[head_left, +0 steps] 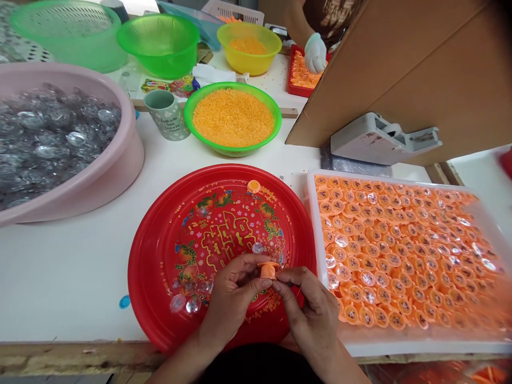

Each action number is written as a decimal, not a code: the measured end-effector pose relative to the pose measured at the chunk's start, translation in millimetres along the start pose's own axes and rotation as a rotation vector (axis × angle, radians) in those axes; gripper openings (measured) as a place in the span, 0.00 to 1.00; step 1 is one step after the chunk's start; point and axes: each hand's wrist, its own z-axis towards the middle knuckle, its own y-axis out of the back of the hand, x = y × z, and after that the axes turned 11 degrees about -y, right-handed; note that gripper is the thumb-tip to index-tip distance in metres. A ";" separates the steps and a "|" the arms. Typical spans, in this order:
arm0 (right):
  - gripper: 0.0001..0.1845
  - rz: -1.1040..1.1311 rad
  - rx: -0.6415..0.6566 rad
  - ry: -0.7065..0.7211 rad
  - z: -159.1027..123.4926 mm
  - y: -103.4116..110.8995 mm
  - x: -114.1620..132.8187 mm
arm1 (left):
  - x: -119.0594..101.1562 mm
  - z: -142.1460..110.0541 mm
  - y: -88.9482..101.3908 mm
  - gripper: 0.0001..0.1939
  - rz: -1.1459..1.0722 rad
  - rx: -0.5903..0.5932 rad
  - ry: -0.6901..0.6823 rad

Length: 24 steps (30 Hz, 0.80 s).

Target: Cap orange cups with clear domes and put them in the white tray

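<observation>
Orange piece (pixel 268 271) points broad end up, axis near vertical, pinched by left hand (pixel 234 293) and right hand (pixel 314 309) over red tray (pixel 147 245), cardboard (pixel 384 69) at one o'clock.

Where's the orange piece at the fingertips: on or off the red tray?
Off: the left hand pinches the orange piece above the red tray.
</observation>
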 end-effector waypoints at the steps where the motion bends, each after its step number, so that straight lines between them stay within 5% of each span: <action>1: 0.09 -0.009 0.002 0.008 -1.6 -0.8 -1.2 | -0.9 0.2 -0.8 0.11 0.025 -0.002 -0.023; 10: 0.07 0.009 0.021 -0.066 -9.5 -2.4 -9.3 | -2.4 -2.5 -8.4 0.11 0.039 0.006 -0.054; 19: 0.04 0.199 0.024 -0.205 -15.3 -7.7 -6.5 | 10.3 -10.0 -15.1 0.12 -0.122 -0.138 0.026; 24: 0.15 0.153 0.003 -0.171 -9.9 -9.8 -2.2 | 3.3 -3.7 -8.7 0.18 -0.056 -0.162 0.094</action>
